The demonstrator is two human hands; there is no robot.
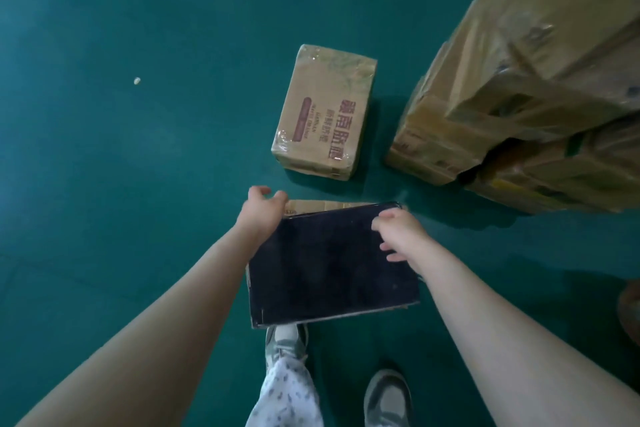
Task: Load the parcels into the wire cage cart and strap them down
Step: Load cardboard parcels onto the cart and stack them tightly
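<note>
A parcel with a black top face and brown cardboard sides (pixel 325 267) is held low over the green floor in front of my feet. My left hand (pixel 261 210) grips its far left corner, fingers curled over the edge. My right hand (pixel 398 236) holds the far right part, thumb and fingers lying on the black face. A taped brown carton with red printed characters (pixel 323 111) lies on the floor just beyond. No wire cage cart or strap is in view.
A tall stack of film-wrapped brown cartons (pixel 526 90) fills the right side, reaching close to the held parcel. The green floor (pixel 121 149) stretches open to the left with a small white scrap (pixel 137 81). My shoes (pixel 388 395) stand below the parcel.
</note>
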